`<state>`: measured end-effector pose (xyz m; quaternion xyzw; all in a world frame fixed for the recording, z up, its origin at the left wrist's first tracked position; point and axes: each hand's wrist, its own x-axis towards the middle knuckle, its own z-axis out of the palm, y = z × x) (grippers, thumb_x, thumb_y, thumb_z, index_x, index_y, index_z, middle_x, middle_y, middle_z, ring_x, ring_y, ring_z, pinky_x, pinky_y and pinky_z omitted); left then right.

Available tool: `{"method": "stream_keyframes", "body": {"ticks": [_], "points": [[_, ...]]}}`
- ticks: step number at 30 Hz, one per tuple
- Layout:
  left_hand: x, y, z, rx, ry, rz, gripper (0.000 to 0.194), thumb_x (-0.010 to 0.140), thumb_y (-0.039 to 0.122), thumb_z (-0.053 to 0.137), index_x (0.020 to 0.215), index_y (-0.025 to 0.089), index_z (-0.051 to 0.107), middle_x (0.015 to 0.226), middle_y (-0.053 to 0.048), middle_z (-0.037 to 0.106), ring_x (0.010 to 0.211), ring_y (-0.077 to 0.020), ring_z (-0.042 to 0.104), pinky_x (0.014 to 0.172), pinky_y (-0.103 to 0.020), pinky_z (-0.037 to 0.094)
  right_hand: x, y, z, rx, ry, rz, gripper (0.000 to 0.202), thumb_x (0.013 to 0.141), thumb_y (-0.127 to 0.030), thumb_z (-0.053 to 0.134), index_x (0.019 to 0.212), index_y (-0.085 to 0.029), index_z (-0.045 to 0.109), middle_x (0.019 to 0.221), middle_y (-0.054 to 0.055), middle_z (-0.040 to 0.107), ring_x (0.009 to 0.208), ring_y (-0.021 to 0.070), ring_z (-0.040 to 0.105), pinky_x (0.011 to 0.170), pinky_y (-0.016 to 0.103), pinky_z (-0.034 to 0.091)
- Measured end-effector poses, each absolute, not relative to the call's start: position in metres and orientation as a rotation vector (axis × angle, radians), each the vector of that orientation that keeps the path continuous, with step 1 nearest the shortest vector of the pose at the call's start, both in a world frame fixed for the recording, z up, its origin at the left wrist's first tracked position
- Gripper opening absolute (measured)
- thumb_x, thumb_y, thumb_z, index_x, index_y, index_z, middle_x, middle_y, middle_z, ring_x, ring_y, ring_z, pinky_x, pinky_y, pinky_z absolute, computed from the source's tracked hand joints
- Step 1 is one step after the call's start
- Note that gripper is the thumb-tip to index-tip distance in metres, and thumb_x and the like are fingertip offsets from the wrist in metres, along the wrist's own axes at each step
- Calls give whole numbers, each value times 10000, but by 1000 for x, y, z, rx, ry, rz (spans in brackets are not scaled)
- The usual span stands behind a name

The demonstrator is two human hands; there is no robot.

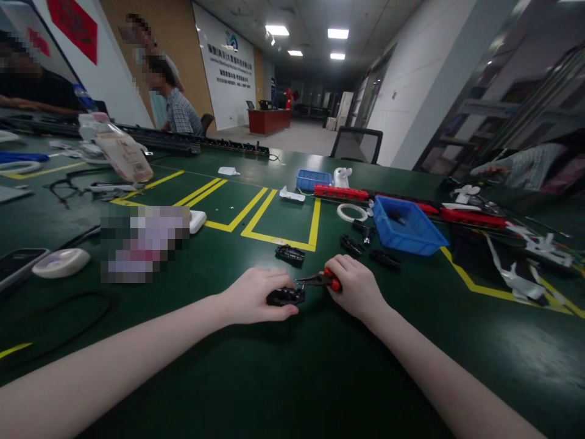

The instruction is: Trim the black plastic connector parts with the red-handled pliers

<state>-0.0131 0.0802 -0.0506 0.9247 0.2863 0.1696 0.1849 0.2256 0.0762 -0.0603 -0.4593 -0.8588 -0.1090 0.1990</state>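
Low over the green table, my left hand (pixel 258 296) is closed around a small black plastic part (pixel 287 297), thumb on the near side and fingers on the far side. My right hand (pixel 355 286) grips needle-nose pliers (pixel 316 280) with red handles. Their tips point left and reach the far right end of the black part; whether they touch it, I cannot tell. A similar black part (pixel 290 255) lies just beyond my hands. Two more, a black part (pixel 351 244) and another black part (pixel 384 258), rest beyond my right hand.
A blue bin (pixel 411 244) stands at the right, beside a black T-shaped piece (pixel 364 231) and a white ring (pixel 351 213). Red strips (pixel 340 192) run behind it. A phone-like pixelated object (pixel 146 244), tape roll (pixel 61 263) and bottle (pixel 121 149) are leftward. Other people are nearby.
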Motion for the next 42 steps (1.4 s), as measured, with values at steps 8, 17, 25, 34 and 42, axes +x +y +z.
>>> {"method": "stream_keyframes", "body": {"ticks": [8,17,25,34,42], "points": [[-14,81,-53,2728,810,498,405,839,555,538,817,151,564,720,6,571,590,-127,501,551,-234,324,225,73,-60,-1274,-2448,-240,121,721,-199,595,832,-154,574,848,80,604,763,206,536,674,315,438],[-12,79,-52,2748,829,475,411,827,562,550,872,156,594,767,0,610,603,-128,508,566,-238,337,228,71,-58,-1193,-2434,-252,128,744,-249,579,842,-167,571,884,93,606,751,202,549,651,313,459],[-12,79,-51,2774,846,528,399,810,553,566,876,164,628,731,7,625,578,-120,512,563,-244,329,229,71,-60,-1129,-2448,-341,119,746,-230,558,814,-137,586,865,113,604,753,215,541,656,329,449],[-12,78,-52,2769,844,548,408,801,550,583,910,162,641,762,5,649,586,-118,530,569,-249,347,228,72,-61,-1135,-2498,-340,77,772,-227,538,768,-155,563,805,91,591,702,194,512,630,313,431],[-14,80,-51,2692,778,498,401,836,532,557,953,156,634,792,-6,651,624,-127,551,581,-240,355,227,70,-58,-1148,-2516,-318,77,784,-235,544,772,-159,549,799,87,588,690,190,517,615,310,432]]}}
